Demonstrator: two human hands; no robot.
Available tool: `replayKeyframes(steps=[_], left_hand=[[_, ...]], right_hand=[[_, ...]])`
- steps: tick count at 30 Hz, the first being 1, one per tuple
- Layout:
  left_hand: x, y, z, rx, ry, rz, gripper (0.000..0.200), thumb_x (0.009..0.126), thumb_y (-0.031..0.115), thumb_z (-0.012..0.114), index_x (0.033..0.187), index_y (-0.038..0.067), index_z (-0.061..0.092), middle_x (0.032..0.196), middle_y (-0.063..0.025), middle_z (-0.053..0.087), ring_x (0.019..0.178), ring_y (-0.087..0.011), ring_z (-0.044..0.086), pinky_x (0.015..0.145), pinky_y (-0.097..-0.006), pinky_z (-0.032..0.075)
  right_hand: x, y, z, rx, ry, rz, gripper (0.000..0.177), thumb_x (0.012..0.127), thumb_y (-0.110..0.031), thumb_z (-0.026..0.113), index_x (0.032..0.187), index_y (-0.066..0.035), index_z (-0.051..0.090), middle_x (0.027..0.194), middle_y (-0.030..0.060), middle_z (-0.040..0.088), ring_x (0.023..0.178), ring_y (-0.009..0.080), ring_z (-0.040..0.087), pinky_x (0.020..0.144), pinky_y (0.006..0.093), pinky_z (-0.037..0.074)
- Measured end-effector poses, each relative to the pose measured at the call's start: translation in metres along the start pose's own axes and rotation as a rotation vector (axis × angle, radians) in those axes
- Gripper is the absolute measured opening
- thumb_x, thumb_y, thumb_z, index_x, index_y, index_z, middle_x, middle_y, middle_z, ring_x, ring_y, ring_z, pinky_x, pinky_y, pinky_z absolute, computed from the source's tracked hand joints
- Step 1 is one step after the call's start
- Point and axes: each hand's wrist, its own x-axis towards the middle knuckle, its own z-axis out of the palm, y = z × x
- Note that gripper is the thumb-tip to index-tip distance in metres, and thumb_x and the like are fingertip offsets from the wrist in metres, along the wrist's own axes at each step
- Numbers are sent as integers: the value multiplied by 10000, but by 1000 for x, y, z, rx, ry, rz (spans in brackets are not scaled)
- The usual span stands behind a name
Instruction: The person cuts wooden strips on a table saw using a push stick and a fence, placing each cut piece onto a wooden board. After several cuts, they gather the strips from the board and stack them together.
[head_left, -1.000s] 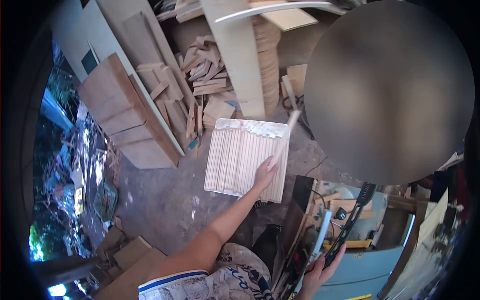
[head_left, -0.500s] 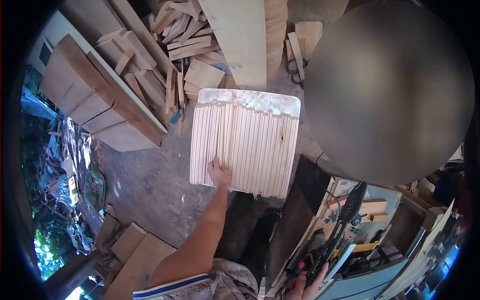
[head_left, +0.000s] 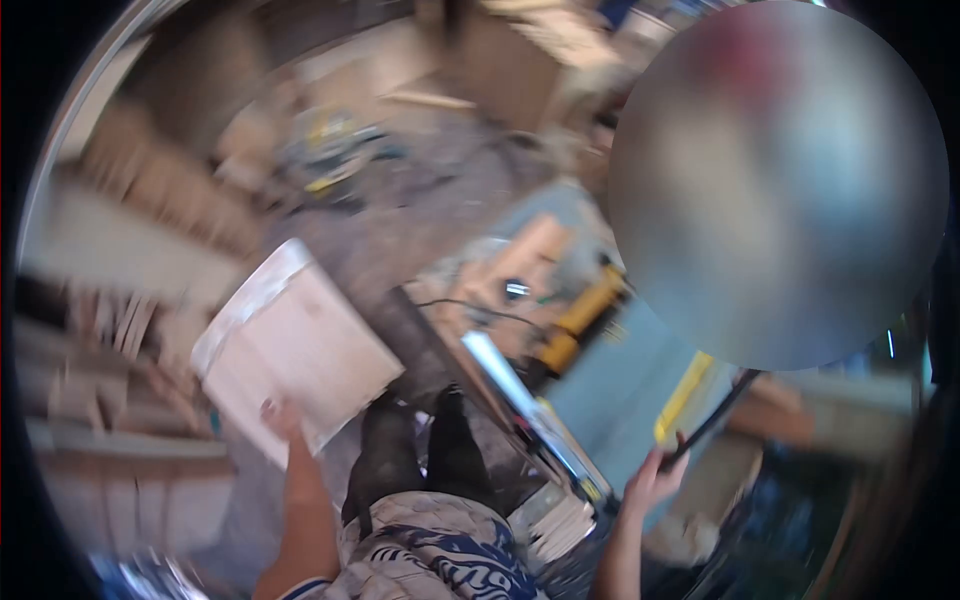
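Pale narrow wooden strips [head_left: 305, 345], laid side by side, cover most of a white board [head_left: 225, 325] at the left in the head view. My left hand [head_left: 283, 417] is over the near part of the strips and seems to touch them; motion blur smears its fingers. Over on the right, my right hand [head_left: 655, 478] is closed around a long black tool [head_left: 712, 425]. The tool's exact kind does not show, and its far end runs up to the blurred disc. Beside this hand lies a grey-blue machine table [head_left: 625, 385].
A yellow part [head_left: 580, 318] with black fittings and a black cable [head_left: 480, 310] are on the workbench. Yellow-marked equipment [head_left: 335, 150] lies on the floor [head_left: 400, 195] farther off. Wood offcuts [head_left: 125, 325] are piled at the left. A round blurred patch covers the upper right.
The view has swung right, so the strips now appear farther left and the machine table nearer the middle. My right hand still holds the black tool, seen farther up in the view.
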Motion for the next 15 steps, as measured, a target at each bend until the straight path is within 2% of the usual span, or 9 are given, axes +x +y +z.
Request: replayKeyframes(steps=[1, 2, 4, 6, 8, 9, 11, 13, 15], left_hand=[[-1, 22, 6, 287, 134, 316, 445, 935, 222, 762, 1323, 65, 611, 1242, -170, 611, 1062, -301, 611, 922, -433, 539], [-28, 80, -3, 250, 87, 300, 428, 962, 236, 738, 1339, 60, 638, 1250, -174, 615, 1014, -291, 613, 903, -443, 537], [-63, 171, -5, 192, -40, 328, 453, 976, 211, 722, 1387, 53, 618, 1244, -158, 616, 959, -263, 613, 874, -427, 542], [-97, 251, 6, 73, -141, 449, 444, 980, 197, 717, 1390, 57, 617, 1215, -144, 622, 928, -245, 606, 848, -404, 538], [-142, 311, 14, -32, -210, 542, 437, 984, 182, 712, 1393, 61, 616, 1186, -130, 628, 898, -228, 600, 822, -381, 535], [-160, 342, 30, -90, -296, 631, 397, 982, 158, 706, 1359, 57, 638, 1148, -101, 642, 892, -203, 596, 811, -354, 526], [-197, 407, 52, -186, -453, 836, 322, 977, 111, 694, 1293, 49, 680, 1070, -43, 670, 880, -153, 589, 789, -302, 509], [-270, 463, 59, -325, -601, 974, 271, 976, 106, 694, 1238, 38, 704, 1057, -24, 672, 876, -131, 596, 798, -289, 512], [-337, 498, 65, -300, -732, 1036, 250, 985, 121, 693, 1221, 38, 707, 1054, -23, 675, 875, -122, 605, 801, -280, 513]], right_hand=[[25, 11, -28, -31, 120, 119, 280, 964, -45, 605, 1241, -35, 643, 842, -9, 510, 730, 104, 488, 651, 275, 421], [46, 59, -58, -167, 242, 117, 194, 926, -47, 621, 1119, -31, 632, 825, 37, 527, 738, 176, 514, 683, 339, 453], [64, 162, -120, -450, 364, 112, 190, 870, -88, 672, 1043, -28, 621, 841, 117, 602, 777, 299, 598, 734, 433, 489], [63, 232, -153, -603, 296, 517, 250, 823, -152, 720, 1018, -28, 624, 955, 185, 685, 926, 410, 670, 833, 499, 510], [50, 297, -161, -481, 96, 784, 357, 784, -228, 802, 1049, -36, 660, 1063, 202, 716, 1069, 430, 682, 917, 503, 523], [49, 295, -164, -458, 130, 803, 357, 784, -228, 802, 1049, -36, 660, 1063, 202, 716, 1069, 430, 682, 917, 503, 523], [33, 296, -146, -461, 35, 855, 433, 741, -263, 871, 1059, -40, 680, 1096, 203, 718, 1073, 426, 685, 951, 487, 535], [21, 302, -144, -373, 77, 867, 454, 730, -276, 891, 1052, -35, 681, 1091, 203, 710, 1076, 425, 677, 944, 495, 534], [16, 306, -147, -269, 138, 816, 471, 722, -292, 909, 1035, -28, 675, 1084, 203, 697, 1080, 420, 665, 927, 500, 530]])
